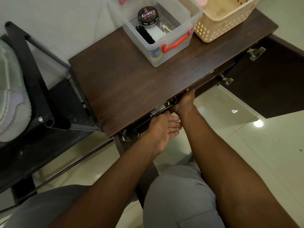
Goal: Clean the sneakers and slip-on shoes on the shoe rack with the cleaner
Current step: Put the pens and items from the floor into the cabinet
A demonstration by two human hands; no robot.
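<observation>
Both hands reach under the front edge of the dark cabinet top (131, 89), which overhangs above them; right hand (185, 102) goes deeper, left hand (162, 129) at the opening. Open door (266, 89) blocks right of the right hand. Shoe rack frame (37, 89) stands left. Floor (246, 145) behind the hands open.

Dark wooden cabinet (131, 83) seen from above, doors open below front edge. Right hand (184, 102) reaches under front edge, fingers hidden inside. Left hand (162, 129) beside it, palm up, fingers straight. Clear plastic box (181, 41) at back edge holds polish tin (148, 16) and brush (144, 34). Cream basket (218, 22) at back right corner. Pale sneaker (11, 96) on black rack (37, 89), left of cabinet.
</observation>
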